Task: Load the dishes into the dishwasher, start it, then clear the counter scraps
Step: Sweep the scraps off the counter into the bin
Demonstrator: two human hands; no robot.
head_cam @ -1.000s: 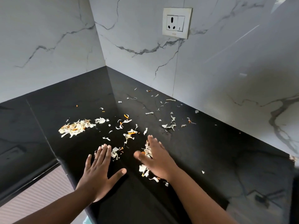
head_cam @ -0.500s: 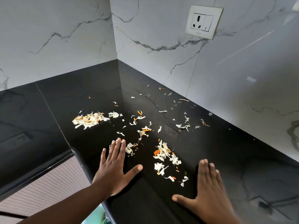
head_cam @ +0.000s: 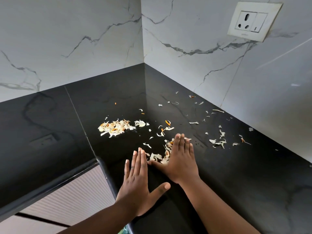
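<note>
Nearest to us, at the worktop's [head_cam: 236, 183] inner front corner, our left hand [head_cam: 137, 184] lies palm down on the glossy black stone, fingers straight and held together, thumb splayed out to the right. It grips nothing; only its fingertips reach a few pale scraps. Just beyond it, our right hand [head_cam: 181, 159] also rests flat and open on the stone, fingers together and pointing away, thumb stretched left towards the left hand's fingertips. Along its left side, touching it, sits a small heap of scraps [head_cam: 162, 153]: thin, curled, papery white shavings with some orange slivers.

Farther in, towards the left part of the worktop beside the seam in the stone, lies a denser pile of peelings [head_cam: 115, 127], cream and orange, flaky and ragged. To the right, near the worktop's back edge, loose flakes [head_cam: 218, 141] are strewn well apart from each other.

Behind, smooth white marble-look walls [head_cam: 84, 39] with grey veins meet in a corner. A rectangular white plastic socket plate [head_cam: 253, 21] sits on the right-hand wall.
</note>
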